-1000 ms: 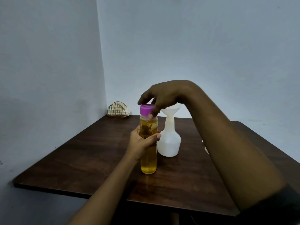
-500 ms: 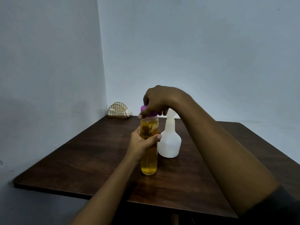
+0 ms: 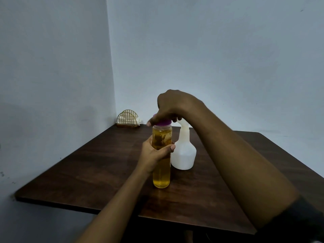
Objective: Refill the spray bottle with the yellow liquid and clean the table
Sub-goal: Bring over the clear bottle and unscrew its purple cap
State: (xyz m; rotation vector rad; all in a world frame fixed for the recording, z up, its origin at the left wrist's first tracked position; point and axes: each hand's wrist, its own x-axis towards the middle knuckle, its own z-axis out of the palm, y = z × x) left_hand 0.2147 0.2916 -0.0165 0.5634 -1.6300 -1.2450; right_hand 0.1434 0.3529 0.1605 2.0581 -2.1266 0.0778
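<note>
A tall clear bottle of yellow liquid (image 3: 161, 174) stands upright on the dark wooden table (image 3: 98, 172). My left hand (image 3: 155, 155) wraps around its middle. My right hand (image 3: 172, 107) comes down from above and grips the bottle's purple cap (image 3: 164, 122), covering most of it. Just behind and to the right stands a white spray bottle (image 3: 184, 155) with a white funnel in its neck; my right hand hides most of the funnel. The spray head is not in view.
A gold wire napkin holder (image 3: 128, 118) with white napkins sits at the table's far left corner, against the wall. Walls close off the left and back sides. The table's front edge lies near me, under my forearms.
My right hand has lowered and closed over the purple cap, with the wrist turning. The left hand and the bottle have stayed in place.
</note>
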